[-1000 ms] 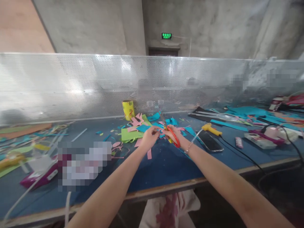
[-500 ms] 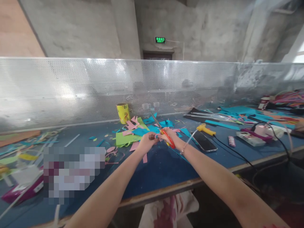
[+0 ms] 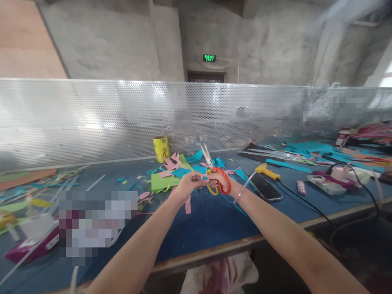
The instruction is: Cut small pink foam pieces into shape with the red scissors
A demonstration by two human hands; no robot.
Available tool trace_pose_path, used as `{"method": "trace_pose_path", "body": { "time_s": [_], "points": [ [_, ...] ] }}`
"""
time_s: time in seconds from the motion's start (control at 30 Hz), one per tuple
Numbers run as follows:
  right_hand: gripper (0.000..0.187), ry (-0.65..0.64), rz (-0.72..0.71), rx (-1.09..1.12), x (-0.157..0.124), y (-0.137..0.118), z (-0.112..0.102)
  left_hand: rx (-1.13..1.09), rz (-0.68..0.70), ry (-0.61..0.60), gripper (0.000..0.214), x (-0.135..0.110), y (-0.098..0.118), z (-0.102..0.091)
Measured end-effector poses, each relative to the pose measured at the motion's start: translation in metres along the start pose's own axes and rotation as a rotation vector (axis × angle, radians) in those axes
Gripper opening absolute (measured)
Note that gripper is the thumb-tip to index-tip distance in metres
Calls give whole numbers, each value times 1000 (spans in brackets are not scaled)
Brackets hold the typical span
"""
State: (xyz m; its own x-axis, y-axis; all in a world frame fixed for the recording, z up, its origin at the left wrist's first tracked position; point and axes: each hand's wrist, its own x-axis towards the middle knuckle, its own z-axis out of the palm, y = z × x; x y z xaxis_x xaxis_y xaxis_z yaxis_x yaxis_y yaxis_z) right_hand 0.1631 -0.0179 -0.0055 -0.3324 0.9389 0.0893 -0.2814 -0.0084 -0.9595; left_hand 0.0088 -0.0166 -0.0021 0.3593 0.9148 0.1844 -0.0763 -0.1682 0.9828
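Note:
My right hand (image 3: 221, 180) is closed around the red and yellow handles of a pair of scissors (image 3: 214, 173), whose blades point up and are parted. My left hand (image 3: 187, 185) pinches a small pink paper piece (image 3: 202, 177) right beside the scissors. Both hands are raised a little above the blue table (image 3: 208, 220). Beyond them lie pink, green and teal paper scraps (image 3: 171, 171), and a pink strip (image 3: 188, 204) lies on the table just under my left hand.
A yellow tape roll (image 3: 161, 148) stands by the perforated metal screen (image 3: 92, 118). A phone (image 3: 266, 186), a yellow glue gun (image 3: 266, 170) with black cable, a lighter (image 3: 301, 187) and more paper lie right. A blurred patch and a purple item (image 3: 30, 245) lie left.
The scissors have tipped from lying low to blades pointing up and parted, and both hands have lifted slightly. The left hand still pinches the pink piece.

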Motion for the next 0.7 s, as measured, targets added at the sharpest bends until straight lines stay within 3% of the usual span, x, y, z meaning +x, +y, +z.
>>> {"method": "trace_pose_path", "body": {
  "time_s": [0.4,0.7],
  "points": [
    [39,82,20,60,4,-1,-3,-35,-96,-60,37,-2,1,0],
    [36,55,-4,26,4,3,-8,-140,-177,-38,27,-2,1,2]
  ]
}}
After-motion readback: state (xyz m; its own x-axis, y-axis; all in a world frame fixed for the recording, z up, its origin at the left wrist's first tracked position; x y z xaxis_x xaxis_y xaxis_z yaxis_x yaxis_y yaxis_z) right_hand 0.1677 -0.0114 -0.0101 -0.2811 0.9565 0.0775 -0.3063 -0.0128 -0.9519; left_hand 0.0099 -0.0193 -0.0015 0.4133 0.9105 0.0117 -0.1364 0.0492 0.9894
